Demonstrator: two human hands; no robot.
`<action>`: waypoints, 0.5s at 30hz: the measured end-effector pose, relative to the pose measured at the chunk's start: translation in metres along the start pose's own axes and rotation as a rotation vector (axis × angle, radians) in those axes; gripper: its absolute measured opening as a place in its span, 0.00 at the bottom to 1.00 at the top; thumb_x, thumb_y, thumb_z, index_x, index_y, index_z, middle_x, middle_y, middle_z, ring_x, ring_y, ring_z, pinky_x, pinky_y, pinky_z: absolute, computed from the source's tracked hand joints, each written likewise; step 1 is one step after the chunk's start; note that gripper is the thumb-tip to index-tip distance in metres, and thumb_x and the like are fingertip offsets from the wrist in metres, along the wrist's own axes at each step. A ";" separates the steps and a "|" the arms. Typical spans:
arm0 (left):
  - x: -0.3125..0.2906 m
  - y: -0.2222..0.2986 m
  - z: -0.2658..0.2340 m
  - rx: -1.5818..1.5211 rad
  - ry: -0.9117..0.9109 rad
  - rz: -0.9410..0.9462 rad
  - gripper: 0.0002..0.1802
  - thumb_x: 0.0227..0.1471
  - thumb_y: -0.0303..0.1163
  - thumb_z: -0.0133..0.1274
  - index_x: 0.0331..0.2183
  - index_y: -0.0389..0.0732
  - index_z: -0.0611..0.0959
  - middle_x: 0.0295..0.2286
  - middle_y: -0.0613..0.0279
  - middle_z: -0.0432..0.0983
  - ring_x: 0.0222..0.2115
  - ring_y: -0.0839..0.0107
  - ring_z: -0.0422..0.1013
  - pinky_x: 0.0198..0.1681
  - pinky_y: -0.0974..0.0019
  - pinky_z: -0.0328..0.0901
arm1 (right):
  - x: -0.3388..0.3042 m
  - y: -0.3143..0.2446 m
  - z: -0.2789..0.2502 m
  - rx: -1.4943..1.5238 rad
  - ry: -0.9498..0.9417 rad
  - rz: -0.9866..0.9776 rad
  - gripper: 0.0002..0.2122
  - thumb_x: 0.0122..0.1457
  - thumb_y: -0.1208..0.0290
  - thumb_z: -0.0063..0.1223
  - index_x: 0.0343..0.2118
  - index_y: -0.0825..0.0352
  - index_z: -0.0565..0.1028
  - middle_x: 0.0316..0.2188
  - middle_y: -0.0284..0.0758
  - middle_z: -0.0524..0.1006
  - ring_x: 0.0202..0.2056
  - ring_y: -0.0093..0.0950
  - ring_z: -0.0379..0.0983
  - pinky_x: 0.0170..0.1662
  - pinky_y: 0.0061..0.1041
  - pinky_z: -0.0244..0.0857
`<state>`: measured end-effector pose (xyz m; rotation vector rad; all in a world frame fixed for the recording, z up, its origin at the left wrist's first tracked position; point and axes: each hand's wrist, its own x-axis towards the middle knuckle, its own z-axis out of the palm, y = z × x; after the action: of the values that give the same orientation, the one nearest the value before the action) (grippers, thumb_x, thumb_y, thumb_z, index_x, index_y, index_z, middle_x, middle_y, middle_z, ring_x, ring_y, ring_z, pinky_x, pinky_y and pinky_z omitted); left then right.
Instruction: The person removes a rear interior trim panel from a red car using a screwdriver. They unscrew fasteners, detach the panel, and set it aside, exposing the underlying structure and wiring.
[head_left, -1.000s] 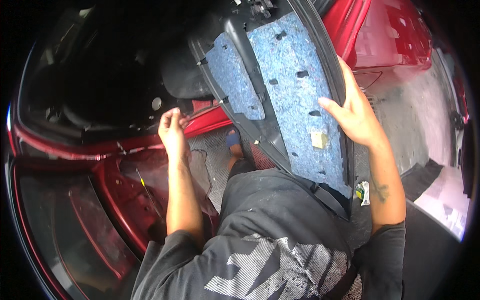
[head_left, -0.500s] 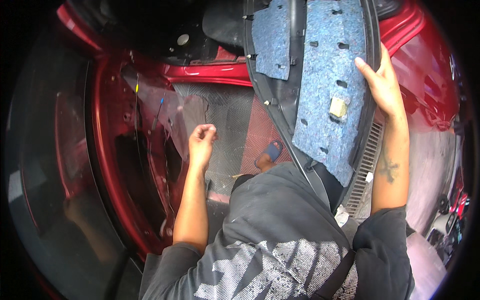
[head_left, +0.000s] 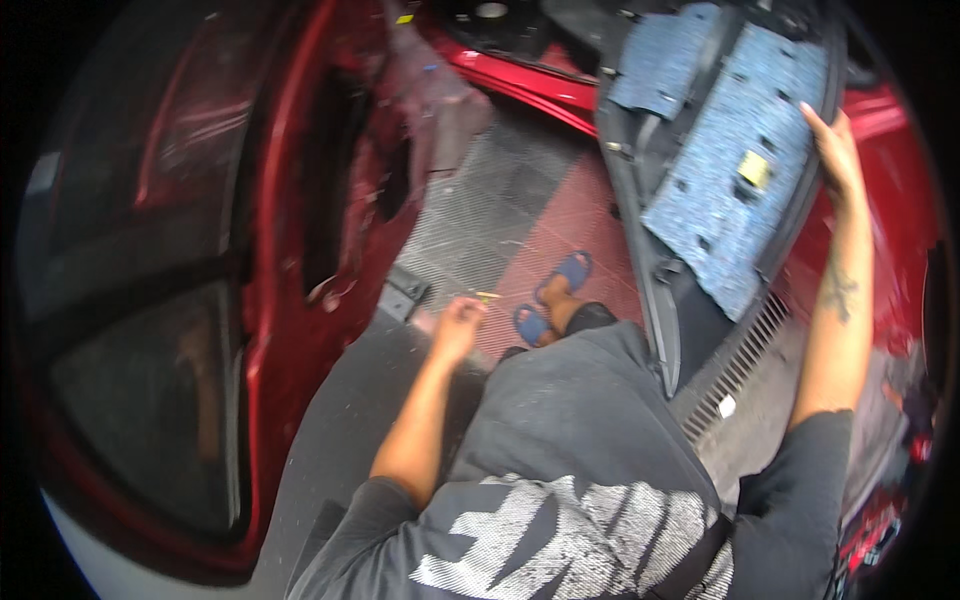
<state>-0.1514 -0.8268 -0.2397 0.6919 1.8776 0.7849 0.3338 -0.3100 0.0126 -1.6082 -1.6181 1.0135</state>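
My right hand (head_left: 838,160) grips the outer edge of a black car door trim panel (head_left: 650,270), with the thumb over its back face. Blue fibrous padding (head_left: 740,160) covers much of that face, and a small yellow foam block (head_left: 754,170) sits on it. The panel stands tilted at my right. My left hand (head_left: 461,328) hangs over the floor with its fingers curled together; whatever they might hold is hidden. Just past its fingertips shows a small yellowish stick (head_left: 488,296); whether the fingers touch it is unclear.
An open red car door (head_left: 275,290), stripped inside, stands at my left with plastic sheeting (head_left: 450,125) along it. Ahead runs the red door sill (head_left: 530,90). A floor grate (head_left: 735,365) lies beside the panel's lower end. My feet wear blue slippers (head_left: 530,322).
My view has swung left and down, so the panel now appears farther right. My left hand has dropped away from the door's plastic sheeting toward the floor. My right hand keeps its grip.
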 end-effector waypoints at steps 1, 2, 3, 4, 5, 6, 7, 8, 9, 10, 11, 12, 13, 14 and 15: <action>-0.013 -0.010 0.003 -0.023 -0.028 -0.028 0.10 0.63 0.36 0.63 0.42 0.41 0.86 0.30 0.69 0.80 0.31 0.77 0.74 0.36 0.68 0.69 | 0.007 0.012 -0.004 0.001 -0.006 -0.035 0.26 0.67 0.58 0.62 0.61 0.72 0.74 0.52 0.39 0.82 0.51 0.29 0.79 0.57 0.31 0.70; -0.030 -0.016 0.007 -0.007 -0.013 -0.103 0.10 0.62 0.35 0.62 0.42 0.40 0.86 0.30 0.69 0.80 0.31 0.77 0.74 0.35 0.68 0.69 | 0.010 0.010 -0.003 -0.037 -0.043 -0.033 0.27 0.67 0.56 0.61 0.60 0.72 0.74 0.52 0.38 0.82 0.51 0.28 0.78 0.56 0.31 0.70; -0.043 -0.020 0.009 0.010 -0.010 -0.174 0.10 0.61 0.34 0.62 0.42 0.39 0.86 0.29 0.68 0.81 0.30 0.78 0.74 0.35 0.68 0.69 | 0.026 0.026 -0.016 -0.071 -0.043 0.011 0.27 0.68 0.54 0.60 0.60 0.72 0.74 0.52 0.39 0.82 0.50 0.28 0.78 0.55 0.31 0.71; -0.059 -0.021 0.008 0.073 0.009 -0.187 0.11 0.60 0.33 0.62 0.42 0.39 0.86 0.29 0.67 0.81 0.30 0.77 0.74 0.35 0.68 0.69 | 0.027 0.024 -0.010 -0.007 -0.034 0.021 0.25 0.67 0.57 0.61 0.59 0.72 0.76 0.49 0.40 0.83 0.48 0.30 0.80 0.52 0.33 0.73; -0.074 -0.018 0.005 0.142 0.009 -0.208 0.11 0.59 0.33 0.62 0.42 0.38 0.86 0.29 0.66 0.81 0.30 0.77 0.74 0.34 0.67 0.69 | 0.038 0.034 -0.016 0.053 -0.047 0.085 0.26 0.67 0.57 0.61 0.59 0.72 0.75 0.50 0.40 0.83 0.47 0.31 0.81 0.52 0.34 0.74; -0.080 -0.052 0.005 0.138 0.013 -0.238 0.12 0.59 0.34 0.62 0.42 0.38 0.86 0.29 0.65 0.82 0.29 0.75 0.74 0.35 0.66 0.69 | 0.050 0.042 -0.017 0.113 -0.062 0.133 0.26 0.67 0.56 0.60 0.60 0.73 0.75 0.50 0.41 0.83 0.47 0.32 0.81 0.52 0.35 0.75; -0.091 -0.061 0.001 0.164 0.018 -0.275 0.12 0.59 0.34 0.62 0.42 0.38 0.86 0.29 0.65 0.82 0.29 0.75 0.74 0.34 0.66 0.69 | 0.058 0.047 -0.022 0.109 -0.048 0.163 0.27 0.67 0.55 0.61 0.60 0.73 0.75 0.50 0.43 0.82 0.48 0.32 0.82 0.52 0.36 0.75; -0.101 -0.071 -0.001 0.188 0.018 -0.305 0.12 0.59 0.34 0.62 0.42 0.38 0.86 0.29 0.65 0.82 0.29 0.74 0.74 0.34 0.65 0.69 | 0.065 0.052 -0.026 0.106 -0.035 0.192 0.29 0.66 0.54 0.61 0.60 0.74 0.74 0.51 0.44 0.82 0.48 0.32 0.82 0.52 0.36 0.75; -0.109 -0.079 -0.001 0.210 0.016 -0.331 0.12 0.59 0.34 0.62 0.42 0.38 0.86 0.29 0.64 0.82 0.29 0.74 0.74 0.34 0.65 0.69 | 0.070 0.051 -0.026 0.058 -0.026 0.180 0.29 0.66 0.53 0.61 0.60 0.75 0.75 0.50 0.45 0.83 0.47 0.32 0.82 0.51 0.36 0.76; -0.116 -0.120 -0.002 0.240 0.053 -0.290 0.11 0.59 0.34 0.61 0.41 0.38 0.86 0.29 0.64 0.83 0.28 0.73 0.74 0.34 0.64 0.69 | 0.075 0.048 -0.025 0.012 -0.022 0.167 0.30 0.65 0.51 0.61 0.59 0.75 0.75 0.49 0.45 0.83 0.46 0.33 0.83 0.49 0.35 0.76; -0.123 -0.137 -0.005 0.226 0.056 -0.334 0.11 0.59 0.35 0.62 0.41 0.39 0.87 0.32 0.61 0.84 0.31 0.70 0.77 0.38 0.62 0.70 | 0.079 0.046 -0.023 -0.037 -0.013 0.153 0.31 0.65 0.50 0.61 0.59 0.76 0.75 0.48 0.46 0.83 0.44 0.33 0.83 0.48 0.34 0.77; -0.128 -0.148 -0.010 0.215 0.055 -0.376 0.12 0.59 0.36 0.63 0.40 0.39 0.87 0.34 0.57 0.85 0.35 0.66 0.79 0.42 0.60 0.71 | 0.086 0.045 -0.026 -0.053 -0.056 0.178 0.31 0.65 0.50 0.60 0.58 0.76 0.76 0.46 0.46 0.84 0.43 0.33 0.83 0.47 0.34 0.77; -0.134 -0.157 -0.015 0.206 0.058 -0.421 0.12 0.59 0.37 0.63 0.40 0.39 0.87 0.36 0.54 0.87 0.39 0.63 0.81 0.47 0.58 0.72 | 0.091 0.044 -0.029 -0.063 -0.084 0.183 0.31 0.65 0.49 0.60 0.57 0.76 0.77 0.45 0.45 0.84 0.42 0.32 0.83 0.47 0.32 0.76; -0.139 -0.166 -0.020 0.193 0.102 -0.472 0.12 0.59 0.37 0.63 0.40 0.39 0.87 0.36 0.54 0.87 0.39 0.63 0.81 0.47 0.58 0.72 | 0.095 0.043 -0.031 -0.071 -0.113 0.188 0.30 0.66 0.49 0.59 0.56 0.76 0.77 0.44 0.43 0.85 0.40 0.32 0.84 0.47 0.31 0.76; -0.142 -0.177 -0.023 0.177 0.147 -0.522 0.12 0.59 0.37 0.63 0.39 0.39 0.88 0.37 0.54 0.87 0.39 0.63 0.81 0.47 0.58 0.72 | 0.100 0.042 -0.032 -0.078 -0.144 0.191 0.30 0.66 0.49 0.59 0.55 0.76 0.78 0.42 0.42 0.85 0.39 0.31 0.84 0.47 0.29 0.75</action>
<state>-0.1403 -1.0493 -0.2886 0.2267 2.1487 0.3424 0.3775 -0.2100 -0.0158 -1.8054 -1.6389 1.2013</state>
